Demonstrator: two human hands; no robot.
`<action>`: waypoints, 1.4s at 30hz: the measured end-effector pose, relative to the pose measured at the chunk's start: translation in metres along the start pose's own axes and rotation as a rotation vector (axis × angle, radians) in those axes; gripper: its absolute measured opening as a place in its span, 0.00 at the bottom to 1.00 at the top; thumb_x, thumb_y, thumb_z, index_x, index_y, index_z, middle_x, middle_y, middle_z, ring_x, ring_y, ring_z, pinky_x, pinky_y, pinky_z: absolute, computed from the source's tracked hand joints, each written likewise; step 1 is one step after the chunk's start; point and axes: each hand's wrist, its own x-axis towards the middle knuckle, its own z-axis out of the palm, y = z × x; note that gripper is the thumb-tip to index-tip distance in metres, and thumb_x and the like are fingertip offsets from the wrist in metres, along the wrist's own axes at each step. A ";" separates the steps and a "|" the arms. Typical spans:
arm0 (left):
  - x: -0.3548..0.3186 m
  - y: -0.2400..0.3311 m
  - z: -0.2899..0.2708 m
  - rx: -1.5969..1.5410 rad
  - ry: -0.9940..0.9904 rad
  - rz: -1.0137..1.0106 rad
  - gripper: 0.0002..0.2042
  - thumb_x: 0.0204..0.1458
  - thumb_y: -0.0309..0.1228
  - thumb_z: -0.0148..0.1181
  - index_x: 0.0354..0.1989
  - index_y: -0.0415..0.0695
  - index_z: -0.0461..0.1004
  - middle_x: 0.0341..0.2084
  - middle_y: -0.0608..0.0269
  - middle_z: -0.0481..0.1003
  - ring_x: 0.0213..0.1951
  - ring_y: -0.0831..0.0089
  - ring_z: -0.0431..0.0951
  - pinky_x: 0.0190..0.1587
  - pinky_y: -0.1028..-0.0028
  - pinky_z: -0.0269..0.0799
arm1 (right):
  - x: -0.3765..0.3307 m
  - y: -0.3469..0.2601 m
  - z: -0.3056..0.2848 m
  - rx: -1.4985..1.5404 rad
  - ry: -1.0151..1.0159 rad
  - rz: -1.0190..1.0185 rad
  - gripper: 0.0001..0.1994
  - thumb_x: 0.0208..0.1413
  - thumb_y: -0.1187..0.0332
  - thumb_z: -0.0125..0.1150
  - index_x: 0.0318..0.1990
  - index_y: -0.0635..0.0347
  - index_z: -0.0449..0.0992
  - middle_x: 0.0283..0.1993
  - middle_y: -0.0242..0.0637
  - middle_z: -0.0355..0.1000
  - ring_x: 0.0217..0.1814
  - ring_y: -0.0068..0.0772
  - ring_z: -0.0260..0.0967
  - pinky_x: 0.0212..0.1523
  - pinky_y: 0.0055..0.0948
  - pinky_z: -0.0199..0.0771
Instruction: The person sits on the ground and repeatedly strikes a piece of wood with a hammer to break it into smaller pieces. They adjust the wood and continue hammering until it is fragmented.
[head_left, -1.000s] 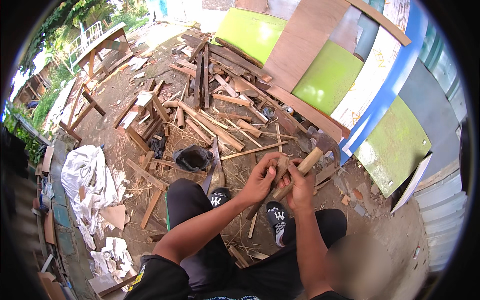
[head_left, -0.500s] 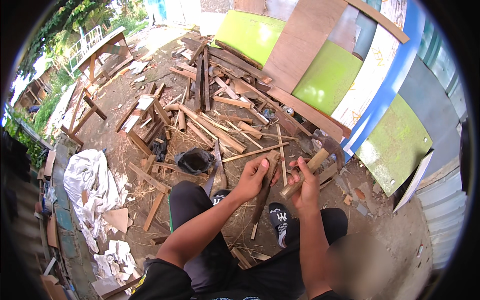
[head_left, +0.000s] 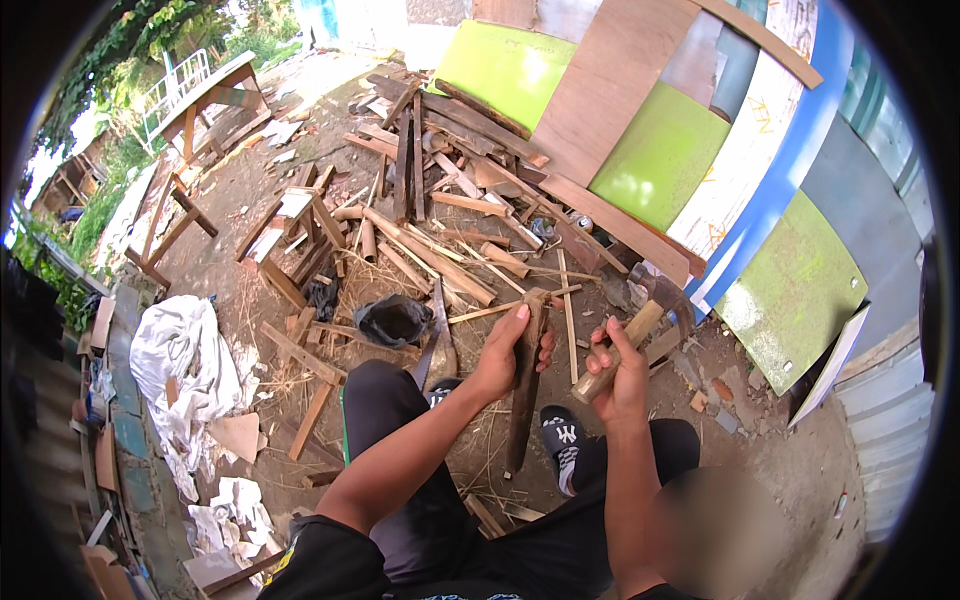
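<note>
The left hand [head_left: 505,352] grips a dark wooden stick [head_left: 524,385] upright above the person's knees, and the right hand [head_left: 618,372], just beside the stick, holds a hammer [head_left: 640,318] raised. A glancing hammer blow could catch the left fingers, which wrap the stick close under its top.

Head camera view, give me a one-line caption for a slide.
Seated amid scrap wood, left hand holds a dark wooden stick upright while right hand grips a hammer.
</note>
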 end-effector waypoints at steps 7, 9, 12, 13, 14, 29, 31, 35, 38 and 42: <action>0.006 -0.002 -0.014 0.158 0.134 0.126 0.21 0.72 0.50 0.43 0.48 0.41 0.70 0.24 0.67 0.68 0.22 0.78 0.66 0.24 0.77 0.62 | 0.006 -0.001 -0.005 0.013 0.006 0.000 0.06 0.65 0.69 0.64 0.40 0.56 0.71 0.32 0.35 0.71 0.24 0.17 0.62 0.24 0.24 0.67; 0.009 0.000 -0.013 0.103 0.211 0.131 0.21 0.72 0.50 0.44 0.48 0.41 0.70 0.24 0.67 0.68 0.22 0.79 0.66 0.24 0.77 0.62 | 0.003 -0.003 0.000 0.003 0.028 -0.003 0.06 0.65 0.69 0.64 0.40 0.56 0.71 0.32 0.34 0.71 0.24 0.17 0.62 0.24 0.23 0.66; 0.015 -0.003 -0.018 0.195 0.324 0.220 0.18 0.72 0.46 0.46 0.48 0.42 0.70 0.26 0.66 0.71 0.23 0.79 0.69 0.25 0.77 0.66 | 0.003 -0.002 0.004 0.011 0.010 -0.015 0.07 0.65 0.68 0.64 0.40 0.56 0.71 0.32 0.34 0.71 0.23 0.15 0.61 0.23 0.19 0.65; 0.017 -0.007 -0.018 0.229 0.360 0.250 0.17 0.72 0.45 0.47 0.49 0.42 0.70 0.27 0.65 0.73 0.25 0.77 0.71 0.27 0.77 0.69 | 0.005 -0.002 0.004 0.021 -0.001 -0.011 0.07 0.65 0.67 0.64 0.40 0.56 0.71 0.32 0.33 0.71 0.23 0.14 0.61 0.23 0.18 0.65; 0.017 -0.005 -0.013 0.243 0.371 0.281 0.15 0.72 0.43 0.47 0.50 0.42 0.70 0.28 0.65 0.74 0.25 0.78 0.72 0.27 0.77 0.70 | 0.006 -0.004 0.005 0.035 -0.013 -0.005 0.08 0.65 0.67 0.64 0.39 0.57 0.70 0.32 0.33 0.71 0.23 0.13 0.61 0.22 0.17 0.66; -0.043 0.047 0.051 0.351 0.574 0.693 0.16 0.59 0.24 0.67 0.49 0.41 0.65 0.31 0.67 0.76 0.33 0.83 0.72 0.36 0.79 0.70 | 0.040 0.003 0.020 0.263 -0.230 0.053 0.10 0.67 0.67 0.62 0.37 0.61 0.68 0.32 0.35 0.69 0.25 0.16 0.62 0.26 0.16 0.67; -0.062 0.060 0.058 0.424 0.588 0.755 0.17 0.58 0.23 0.68 0.48 0.41 0.64 0.32 0.66 0.76 0.34 0.83 0.73 0.37 0.79 0.70 | 0.050 0.010 0.019 0.264 -0.269 0.080 0.10 0.67 0.67 0.63 0.37 0.60 0.69 0.32 0.33 0.69 0.25 0.17 0.61 0.28 0.16 0.67; -0.099 0.105 0.067 0.373 0.562 0.869 0.13 0.65 0.26 0.60 0.50 0.41 0.61 0.39 0.53 0.80 0.41 0.74 0.81 0.46 0.71 0.79 | 0.068 0.032 0.025 0.258 -0.276 0.093 0.08 0.67 0.68 0.62 0.37 0.60 0.70 0.30 0.31 0.68 0.26 0.16 0.61 0.29 0.17 0.67; -0.133 0.138 0.064 0.586 0.678 0.892 0.13 0.69 0.33 0.54 0.51 0.41 0.59 0.38 0.55 0.79 0.36 0.73 0.79 0.40 0.72 0.77 | 0.059 0.050 0.044 0.251 -0.297 0.177 0.09 0.67 0.68 0.62 0.35 0.60 0.71 0.26 0.29 0.66 0.26 0.17 0.61 0.29 0.17 0.66; -0.179 0.168 0.064 0.663 0.724 0.991 0.14 0.70 0.38 0.52 0.51 0.42 0.59 0.35 0.58 0.76 0.33 0.74 0.76 0.38 0.74 0.75 | 0.062 0.086 0.067 0.184 -0.313 0.277 0.11 0.66 0.66 0.64 0.33 0.59 0.72 0.24 0.28 0.64 0.26 0.18 0.62 0.29 0.17 0.64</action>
